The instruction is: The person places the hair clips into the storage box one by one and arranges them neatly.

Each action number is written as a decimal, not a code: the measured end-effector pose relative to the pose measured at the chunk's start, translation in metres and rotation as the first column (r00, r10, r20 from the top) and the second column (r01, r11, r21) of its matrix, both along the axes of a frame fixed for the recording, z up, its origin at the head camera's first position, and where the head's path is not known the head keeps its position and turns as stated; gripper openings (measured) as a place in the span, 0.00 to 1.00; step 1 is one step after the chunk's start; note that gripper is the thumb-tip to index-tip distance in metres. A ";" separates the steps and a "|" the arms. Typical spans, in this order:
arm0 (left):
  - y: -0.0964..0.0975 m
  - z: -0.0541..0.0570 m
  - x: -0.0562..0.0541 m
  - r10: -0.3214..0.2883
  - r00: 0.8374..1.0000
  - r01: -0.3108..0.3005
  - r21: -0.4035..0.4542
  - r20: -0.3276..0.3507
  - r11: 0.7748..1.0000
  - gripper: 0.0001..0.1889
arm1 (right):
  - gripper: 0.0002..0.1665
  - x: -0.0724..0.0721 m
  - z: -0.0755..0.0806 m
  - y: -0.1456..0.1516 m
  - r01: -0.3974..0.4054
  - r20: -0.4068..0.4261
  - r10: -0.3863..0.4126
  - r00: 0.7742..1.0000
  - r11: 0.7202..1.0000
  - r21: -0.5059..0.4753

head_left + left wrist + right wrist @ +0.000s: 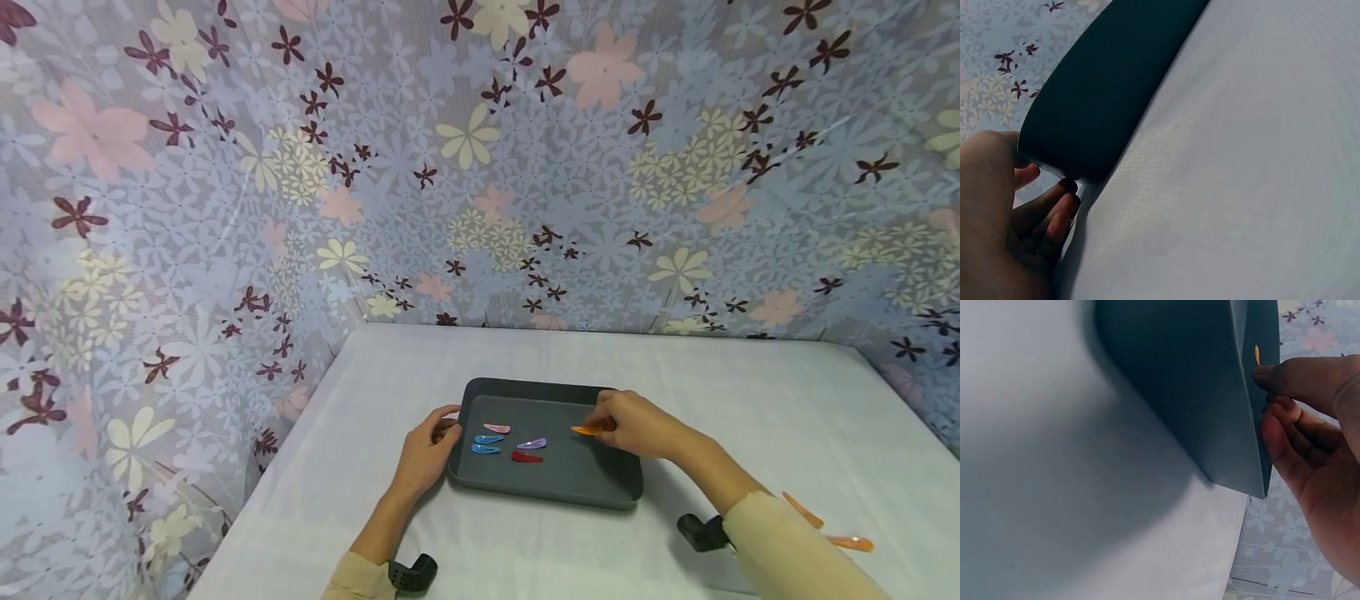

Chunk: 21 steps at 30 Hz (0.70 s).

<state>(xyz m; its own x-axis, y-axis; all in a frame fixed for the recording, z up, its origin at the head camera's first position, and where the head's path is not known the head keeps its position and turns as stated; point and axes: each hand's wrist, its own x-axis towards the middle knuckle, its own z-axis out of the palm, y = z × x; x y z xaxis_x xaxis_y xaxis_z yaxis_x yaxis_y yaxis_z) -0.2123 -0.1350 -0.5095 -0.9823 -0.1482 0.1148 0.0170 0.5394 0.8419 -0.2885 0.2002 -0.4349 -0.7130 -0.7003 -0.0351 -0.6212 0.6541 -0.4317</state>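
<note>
A dark grey tray [570,483] lies on the white table. Over its right part my right hand [626,421] pinches an orange hair clip [583,430] between thumb and fingers; in the right wrist view the clip [1257,355] shows just beyond the thumb. At the left side of the tray, my left hand [426,450] holds its edge with bent fingers. Its fingertips meet the tray's corner [1066,156] in the left wrist view. Inside the tray are a pink clip [497,428], two blue clips [488,438], a purple clip [532,443] and a red clip [527,457].
Two more orange clips [851,543] lie on the table [405,367] at the right, beside my right sleeve [787,542]. Floral fabric [480,208] hangs behind the table and along its left side. Each wrist wears a black camera [412,573].
</note>
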 end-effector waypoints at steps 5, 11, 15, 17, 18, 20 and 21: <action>0.000 -0.002 -0.001 0.006 1.000 -0.006 0.003 0.005 1.000 0.18 | 0.12 -0.002 -0.001 -0.005 0.002 0.011 -0.002 1.000 1.000 0.000; -0.001 -0.005 -0.003 0.014 1.000 -0.014 -0.003 0.012 1.000 0.18 | 0.11 -0.003 -0.002 -0.011 -0.027 -0.015 0.027 1.000 1.000 -0.005; -0.001 -0.004 -0.003 0.013 1.000 -0.013 -0.002 0.014 1.000 0.18 | 0.11 -0.003 -0.002 -0.016 -0.019 -0.019 0.019 1.000 1.000 0.005; -0.001 -0.003 -0.003 0.013 1.000 -0.012 -0.002 0.012 1.000 0.18 | 0.11 -0.003 -0.002 -0.018 -0.031 -0.030 0.031 0.999 1.000 0.005; -0.001 -0.003 -0.003 0.013 1.000 -0.013 -0.003 0.012 1.000 0.18 | 0.11 -0.003 -0.002 -0.020 -0.029 -0.030 0.029 0.999 1.000 0.009; -0.001 -0.003 -0.003 0.012 1.000 -0.012 -0.004 0.011 1.000 0.18 | 0.11 -0.004 -0.003 -0.022 -0.032 -0.035 0.033 0.999 0.999 0.014; -0.001 -0.002 -0.003 0.013 1.000 -0.013 -0.005 0.012 1.000 0.18 | 0.11 -0.004 -0.003 -0.023 -0.036 -0.039 0.037 0.999 0.999 0.016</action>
